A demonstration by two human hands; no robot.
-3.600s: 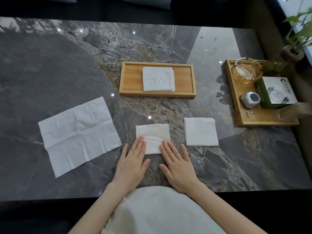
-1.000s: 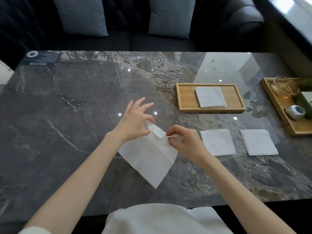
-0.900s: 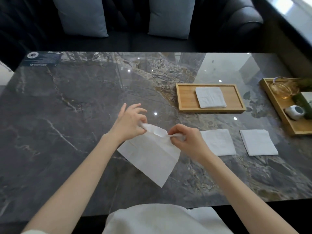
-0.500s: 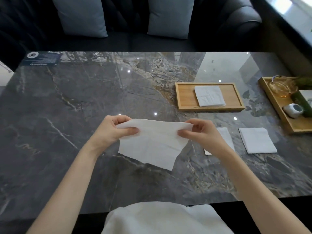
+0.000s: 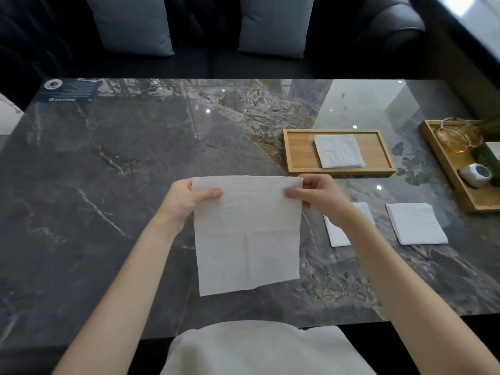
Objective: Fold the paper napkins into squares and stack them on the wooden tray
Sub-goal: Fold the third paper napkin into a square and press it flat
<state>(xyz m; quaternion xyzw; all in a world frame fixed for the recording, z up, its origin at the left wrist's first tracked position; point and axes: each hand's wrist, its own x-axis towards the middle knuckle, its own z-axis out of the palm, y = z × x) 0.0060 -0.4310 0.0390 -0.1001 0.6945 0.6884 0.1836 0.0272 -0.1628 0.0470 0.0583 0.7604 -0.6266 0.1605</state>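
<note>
I hold an unfolded white paper napkin (image 5: pixel 247 234) up by its two top corners, hanging flat above the dark marble table (image 5: pixel 108 185). My left hand (image 5: pixel 189 198) pinches the top left corner and my right hand (image 5: pixel 316 197) pinches the top right corner. The wooden tray (image 5: pixel 300 152) lies beyond my right hand with a folded napkin square (image 5: pixel 339 151) in it. Two more folded squares lie on the table to the right: one (image 5: pixel 335 234) partly hidden by my right forearm, the other (image 5: pixel 415 223) fully visible.
A second wooden tray (image 5: pixel 460 185) at the right edge carries a glass teapot (image 5: pixel 451 135), a small white object (image 5: pixel 474 174) and a green box. A dark sofa with two grey cushions (image 5: pixel 132 23) stands behind the table. A dark card (image 5: pixel 66 90) lies at the far left corner.
Both hands picked the open napkin off the table, turned it and spread it square between them. It now hangs straight with its top edge taut.
</note>
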